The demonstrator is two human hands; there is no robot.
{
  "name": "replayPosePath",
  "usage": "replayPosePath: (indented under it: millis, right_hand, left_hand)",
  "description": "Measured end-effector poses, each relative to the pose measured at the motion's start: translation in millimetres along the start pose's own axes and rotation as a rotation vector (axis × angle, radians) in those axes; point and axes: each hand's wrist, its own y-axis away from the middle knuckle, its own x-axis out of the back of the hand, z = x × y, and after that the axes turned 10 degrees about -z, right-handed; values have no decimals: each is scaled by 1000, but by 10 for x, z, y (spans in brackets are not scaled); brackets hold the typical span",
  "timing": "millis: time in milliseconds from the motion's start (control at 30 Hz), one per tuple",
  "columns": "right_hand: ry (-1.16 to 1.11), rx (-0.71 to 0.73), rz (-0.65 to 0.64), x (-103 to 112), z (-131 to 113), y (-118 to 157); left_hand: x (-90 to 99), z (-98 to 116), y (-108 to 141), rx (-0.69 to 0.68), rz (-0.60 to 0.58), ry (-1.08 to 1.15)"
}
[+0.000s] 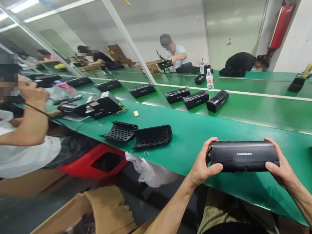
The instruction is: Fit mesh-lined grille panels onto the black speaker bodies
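Note:
Both my hands grip a long black speaker housing [243,159] by its two ends, above the near edge of the green table [192,130]. White "MERKURY" lettering on its top appears upside down to me. My left hand [203,164] wraps the left end, thumb lying along the front side. At the other end, my right hand [280,164] holds it the same way, thumb on the front corner. Further left on the table lie two black perforated shells, one [120,131] partly beside the other [153,136]. The underside of the housing is hidden.
Black housings [196,99] stand in a row along the green belt, near a water bottle [210,80]. A co-worker [26,130] sits at left beside a box-shaped device [104,105]. Below are a red stool [95,162], a plastic bag [148,170] and an open carton [109,208].

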Motion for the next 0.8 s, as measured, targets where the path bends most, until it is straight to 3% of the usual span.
replayPosePath:
  millis: [100,200,367,467,600,667,800]
  right_hand:
    - [-23,5,8,-15,-15,0]
    - [-93,-32,30,-52,-7,-65]
    - [-403,-448,-52,-79,-89,-235]
    - [-460,-631,-196,-3,-160,-291]
    - [-392,-490,-316,69,-156,-318]
    - [-361,-430,-254,35,-119,-323]
    - [-331,-485,-86,-82,-45,-333]
  left_hand:
    - [-149,-92,-9,-79,67,-1]
    - [-164,-106,-82,-82,142,-31]
    - [-15,-169,-236,171,100,30]
    - [21,-216,-299,183,133,83]
    - [-43,-223,-377,224,256,195]
    - [-76,-202,-411,280,266,261]
    - [-77,-150,-407,355,210,358]
